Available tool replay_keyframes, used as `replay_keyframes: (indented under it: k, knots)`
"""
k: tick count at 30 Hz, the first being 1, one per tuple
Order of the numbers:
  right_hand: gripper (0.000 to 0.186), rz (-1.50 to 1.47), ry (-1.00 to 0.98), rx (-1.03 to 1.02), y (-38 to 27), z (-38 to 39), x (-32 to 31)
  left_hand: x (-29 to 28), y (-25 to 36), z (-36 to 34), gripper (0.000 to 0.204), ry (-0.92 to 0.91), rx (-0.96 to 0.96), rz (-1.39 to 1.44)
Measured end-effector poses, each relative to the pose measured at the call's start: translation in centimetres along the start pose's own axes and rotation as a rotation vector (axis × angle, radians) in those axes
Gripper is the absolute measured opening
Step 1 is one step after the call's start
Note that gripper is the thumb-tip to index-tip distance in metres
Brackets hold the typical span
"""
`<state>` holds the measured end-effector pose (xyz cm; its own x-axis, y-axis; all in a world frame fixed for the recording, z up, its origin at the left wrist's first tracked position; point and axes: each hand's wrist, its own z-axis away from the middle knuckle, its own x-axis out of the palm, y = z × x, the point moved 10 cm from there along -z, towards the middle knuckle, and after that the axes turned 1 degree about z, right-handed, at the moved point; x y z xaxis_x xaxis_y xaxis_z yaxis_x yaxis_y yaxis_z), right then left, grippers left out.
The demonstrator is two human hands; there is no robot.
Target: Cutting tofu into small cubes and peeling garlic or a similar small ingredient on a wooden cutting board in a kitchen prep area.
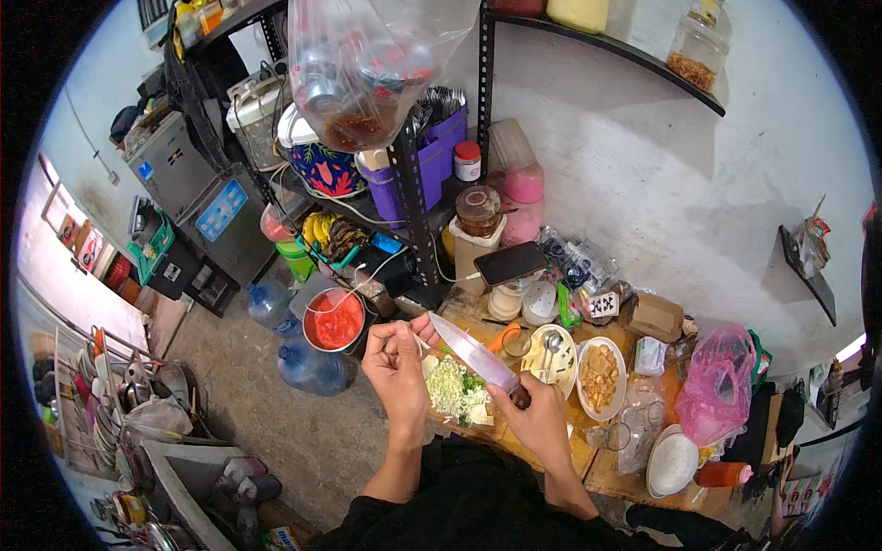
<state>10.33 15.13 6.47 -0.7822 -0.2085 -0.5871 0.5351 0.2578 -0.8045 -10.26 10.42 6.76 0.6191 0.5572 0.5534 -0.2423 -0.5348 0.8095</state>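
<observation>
My right hand (pixel 537 420) is wrapped round the handle of a kitchen knife (pixel 473 352). The blade slants up and leftward, its tip close to the fingers of my left hand (pixel 399 372). My left hand is raised and closed, with a small pale piece pinched at its fingertips; its kind is too small to make out. Below the blade lies a heap of finely chopped pale vegetable (pixel 450 387) with some green bits, on the wooden table (pixel 528 447). Right of the knife are a pale yellow plate (pixel 562 342) with a spoon and a white bowl (pixel 614 404) of light brown chunks.
A phone (pixel 510 264) rests on containers at the table's back. A pot of red sauce (pixel 336 321) and blue water jugs (pixel 312 365) stand to the left. A pink plastic bag (pixel 717 381), white bowl (pixel 672 462) and orange bottle (pixel 723 474) sit right. A filled clear bag (pixel 372 78) hangs overhead.
</observation>
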Motion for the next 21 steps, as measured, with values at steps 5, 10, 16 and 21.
replay_keyframes:
  k: [5, 10, 16, 21]
  knots:
    - [0.037, -0.018, 0.027, -0.023, 0.6, -0.2, 0.1, 0.2, -0.4, 0.0, 0.012, -0.002, -0.026, 0.034]
    - [0.041, 0.046, -0.062, 0.052, 1.1, -0.2, 0.5, -0.1, -0.4, -0.3, 0.013, 0.007, -0.021, 0.036]
    - [0.039, 0.000, 0.009, -0.010, 0.6, -0.2, 0.0, -0.2, -0.9, -0.3, 0.013, 0.016, -0.033, 0.042]
    - [0.040, 0.005, 0.017, 0.032, 1.1, -0.7, -0.1, 0.3, -0.8, -0.5, 0.012, 0.000, -0.027, 0.031]
